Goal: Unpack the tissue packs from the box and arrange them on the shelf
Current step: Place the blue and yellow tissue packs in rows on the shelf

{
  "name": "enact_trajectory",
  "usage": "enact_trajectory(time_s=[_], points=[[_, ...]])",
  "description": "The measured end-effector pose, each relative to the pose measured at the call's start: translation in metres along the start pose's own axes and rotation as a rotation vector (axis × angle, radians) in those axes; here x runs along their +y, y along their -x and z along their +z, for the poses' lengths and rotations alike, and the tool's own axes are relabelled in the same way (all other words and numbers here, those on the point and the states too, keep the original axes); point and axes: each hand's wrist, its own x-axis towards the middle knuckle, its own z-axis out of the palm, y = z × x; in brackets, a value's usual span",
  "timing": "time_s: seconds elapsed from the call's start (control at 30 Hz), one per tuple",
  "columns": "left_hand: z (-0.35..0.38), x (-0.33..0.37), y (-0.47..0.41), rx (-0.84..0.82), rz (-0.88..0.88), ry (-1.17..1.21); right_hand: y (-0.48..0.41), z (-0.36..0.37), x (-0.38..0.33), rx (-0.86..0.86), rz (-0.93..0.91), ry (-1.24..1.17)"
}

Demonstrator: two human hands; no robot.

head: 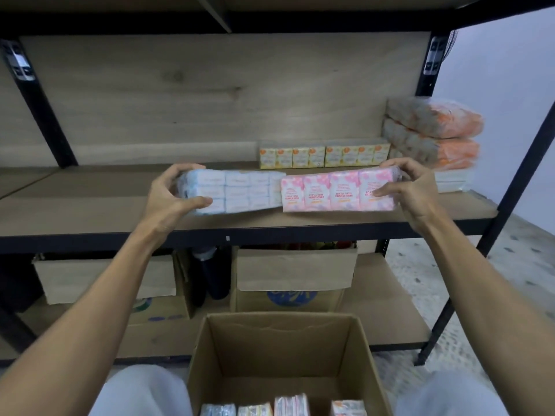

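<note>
Gripped at their outer ends, the blue tissue pack (pixel 231 192) (left hand (pixel 171 199)) and pink tissue pack (pixel 333 190) (right hand (pixel 411 190)) are held over the shelf (pixel 90 214); light, soft, slippery film is judged likely.

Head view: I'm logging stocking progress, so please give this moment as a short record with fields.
left hand: grips the left end of the blue tissue pack
right hand: grips the right end of the pink tissue pack
held packs: end to end, at the front of the shelf
behind them: yellow packs in a row; orange packs stacked at the right
box: open, nearer the person, remaining packs at its bottom
</note>
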Motion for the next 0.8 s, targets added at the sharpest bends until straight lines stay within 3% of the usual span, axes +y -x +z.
enact_trajectory(time_s=[0.63, 0.7, 0.8], points=[[-0.005, -0.078, -0.055, -0.094, -0.101, -0.264, -0.051, 0.005, 0.048, -0.128, 0.058, 0.375], [-0.006, -0.075, -0.054, -0.132, -0.127, -0.236, -0.054, 0.006, 0.044, -0.151, 0.071, 0.405], [-0.005, -0.063, -0.054, -0.157, -0.223, 0.001, -0.059, 0.013, 0.040, -0.138, 0.125, 0.363]])
